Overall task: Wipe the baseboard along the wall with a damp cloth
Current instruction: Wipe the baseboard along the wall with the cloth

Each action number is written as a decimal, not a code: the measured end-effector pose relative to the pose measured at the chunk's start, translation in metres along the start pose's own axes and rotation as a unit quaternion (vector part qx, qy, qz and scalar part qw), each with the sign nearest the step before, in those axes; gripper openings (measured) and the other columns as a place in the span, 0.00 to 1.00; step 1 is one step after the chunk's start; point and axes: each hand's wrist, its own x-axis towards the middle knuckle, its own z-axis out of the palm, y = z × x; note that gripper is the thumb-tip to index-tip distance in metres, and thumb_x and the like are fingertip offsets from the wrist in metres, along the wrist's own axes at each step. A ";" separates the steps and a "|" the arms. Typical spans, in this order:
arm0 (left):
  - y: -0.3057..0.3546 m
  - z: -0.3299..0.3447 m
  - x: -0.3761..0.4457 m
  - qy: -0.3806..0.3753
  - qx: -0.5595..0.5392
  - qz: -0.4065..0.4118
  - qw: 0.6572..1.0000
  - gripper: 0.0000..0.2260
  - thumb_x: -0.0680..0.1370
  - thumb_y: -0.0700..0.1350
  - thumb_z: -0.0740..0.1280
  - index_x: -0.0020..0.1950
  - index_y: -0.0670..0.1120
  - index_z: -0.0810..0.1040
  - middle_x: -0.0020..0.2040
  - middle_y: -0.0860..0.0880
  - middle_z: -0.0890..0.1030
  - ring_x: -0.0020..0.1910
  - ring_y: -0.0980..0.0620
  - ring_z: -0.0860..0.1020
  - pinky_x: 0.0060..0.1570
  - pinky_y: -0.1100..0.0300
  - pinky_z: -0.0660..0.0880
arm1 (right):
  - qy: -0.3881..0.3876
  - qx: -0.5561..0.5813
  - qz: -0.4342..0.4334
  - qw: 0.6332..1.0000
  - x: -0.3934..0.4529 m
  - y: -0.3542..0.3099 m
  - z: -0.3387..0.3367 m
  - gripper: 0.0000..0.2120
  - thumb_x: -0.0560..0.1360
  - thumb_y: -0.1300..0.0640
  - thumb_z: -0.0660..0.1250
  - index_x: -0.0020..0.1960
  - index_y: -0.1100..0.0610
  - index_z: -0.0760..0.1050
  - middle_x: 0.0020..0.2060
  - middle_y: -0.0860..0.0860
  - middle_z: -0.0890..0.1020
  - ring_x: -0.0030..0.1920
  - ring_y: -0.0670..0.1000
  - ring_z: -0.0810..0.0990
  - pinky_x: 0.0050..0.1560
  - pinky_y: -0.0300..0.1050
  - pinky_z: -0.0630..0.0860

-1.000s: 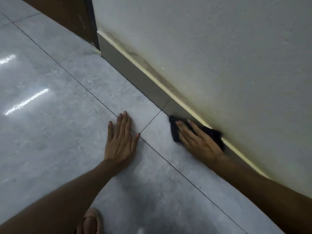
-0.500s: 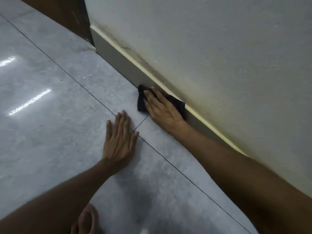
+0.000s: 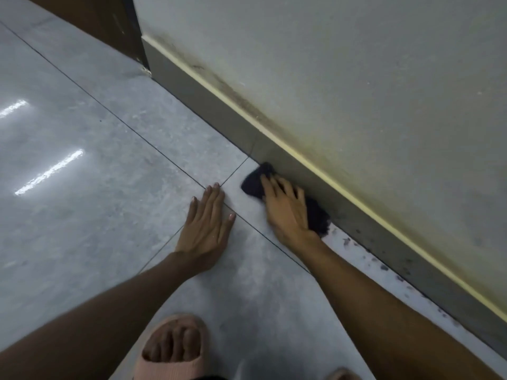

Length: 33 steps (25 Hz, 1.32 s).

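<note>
A grey baseboard [image 3: 208, 97] with a pale yellow top strip runs diagonally along the foot of the white wall [image 3: 356, 78]. My right hand [image 3: 286, 208] lies flat on a dark cloth [image 3: 255, 182], pressing it where the floor meets the baseboard. The cloth pokes out past my fingertips and on the wall side of the hand. My left hand [image 3: 208, 229] rests flat on the tiled floor [image 3: 96, 174], fingers spread, a short way left of the cloth.
A dark wooden door frame [image 3: 109, 20] ends the baseboard at the far left. Dark damp specks dot the floor along the baseboard behind my right hand. My foot in a pink sandal [image 3: 172, 349] sits at the bottom centre.
My right hand slid the cloth forward along the baseboard, then drew it back towards me. The left hand stayed planted on the floor. The view tilted down, showing my sandal.
</note>
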 end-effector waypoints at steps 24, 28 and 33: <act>0.018 0.012 -0.003 0.027 -0.006 -0.047 0.998 0.32 0.78 0.61 0.38 0.78 0.46 0.40 0.79 0.50 0.38 0.77 0.56 0.35 0.75 0.54 0.32 | -0.034 -0.007 0.068 0.997 -0.074 0.051 0.012 0.25 0.82 0.48 0.49 0.77 0.52 0.51 0.75 0.48 0.62 0.70 0.50 0.63 0.63 0.56 0.62; 0.018 0.013 -0.004 0.032 -0.003 -0.051 0.998 0.31 0.79 0.59 0.40 0.78 0.45 0.41 0.79 0.50 0.40 0.77 0.56 0.36 0.75 0.52 0.34 | -0.069 0.087 0.218 0.970 -0.110 0.061 0.005 0.25 0.78 0.60 0.60 0.74 0.51 0.59 0.72 0.49 0.66 0.63 0.59 0.66 0.56 0.61 0.69; 0.017 0.015 -0.001 0.030 -0.001 -0.043 0.999 0.32 0.78 0.61 0.38 0.78 0.45 0.40 0.79 0.50 0.38 0.76 0.56 0.34 0.74 0.54 0.32 | 0.193 -0.097 -0.087 0.972 -0.024 0.032 -0.041 0.20 0.72 0.65 0.59 0.63 0.58 0.76 0.57 0.55 0.81 0.49 0.61 0.79 0.45 0.53 0.76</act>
